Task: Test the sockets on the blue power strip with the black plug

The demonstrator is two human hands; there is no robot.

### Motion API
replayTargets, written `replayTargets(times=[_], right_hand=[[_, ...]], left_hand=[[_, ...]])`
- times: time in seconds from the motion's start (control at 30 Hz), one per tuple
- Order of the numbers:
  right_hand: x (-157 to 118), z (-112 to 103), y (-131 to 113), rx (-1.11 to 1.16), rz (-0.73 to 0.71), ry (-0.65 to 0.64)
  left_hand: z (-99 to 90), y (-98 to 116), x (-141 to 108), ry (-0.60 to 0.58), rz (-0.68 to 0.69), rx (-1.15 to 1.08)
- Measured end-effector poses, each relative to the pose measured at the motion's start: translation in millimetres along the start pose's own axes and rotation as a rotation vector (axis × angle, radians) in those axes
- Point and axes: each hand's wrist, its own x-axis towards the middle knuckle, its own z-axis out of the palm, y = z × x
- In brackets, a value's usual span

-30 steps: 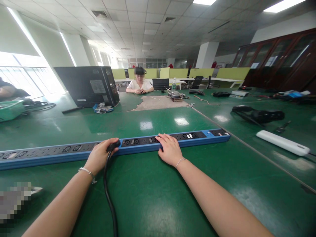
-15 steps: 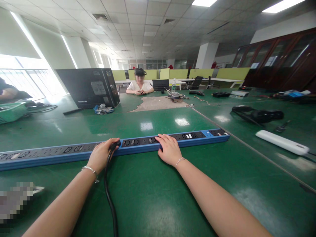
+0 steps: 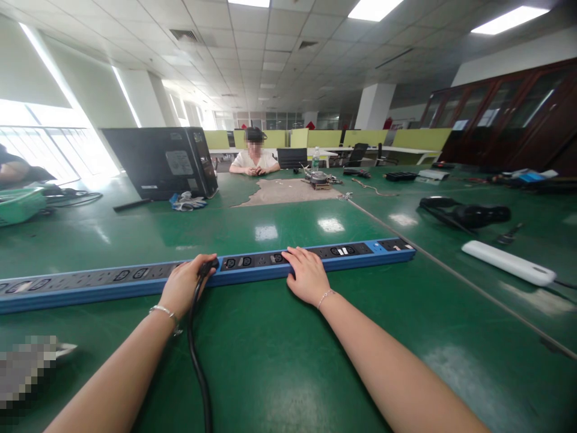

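A long blue power strip [image 3: 252,275] with a black face and rows of sockets lies across the green table. My left hand [image 3: 183,285] is closed around the black plug [image 3: 211,263] of a power cord, right at the strip's face beside a blue divider. How deep the plug sits in a socket is hidden by my fingers. Its black cord [image 3: 195,349] runs down toward the near edge. Further right, my right hand [image 3: 311,279] grips across the strip, fingers over the top and thumb against the near side.
At the left stand a black computer case [image 3: 157,162], crumpled gloves [image 3: 187,201] and a green basket [image 3: 20,205]. To the right lie a white power bar [image 3: 507,263] and a black cabled device [image 3: 482,214]. A person [image 3: 255,159] sits across the table. A pixelated object [image 3: 27,367] is at lower left.
Both hands keep the same hold on the plug and the strip. The view has shifted slightly, with things on the right now a little further left.
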Motion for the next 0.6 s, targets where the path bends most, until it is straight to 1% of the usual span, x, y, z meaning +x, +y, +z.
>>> replayTargets(times=[0.27, 0.5, 0.6], right_hand=[[-0.3, 0.4, -0.4, -0.007, 0.003, 0.009], [-0.2, 0.8, 0.8, -0.008, -0.001, -0.001], [0.0, 0.8, 0.5, -0.010, 0.000, -0.008]], left_hand=[[-0.2, 4.7, -1.1, 0.041, -0.009, -0.029], [0.4, 3.1, 1.7, 0.018, -0.029, -0.044], [1.0, 1.4, 1.6, 0.016, -0.018, -0.060]])
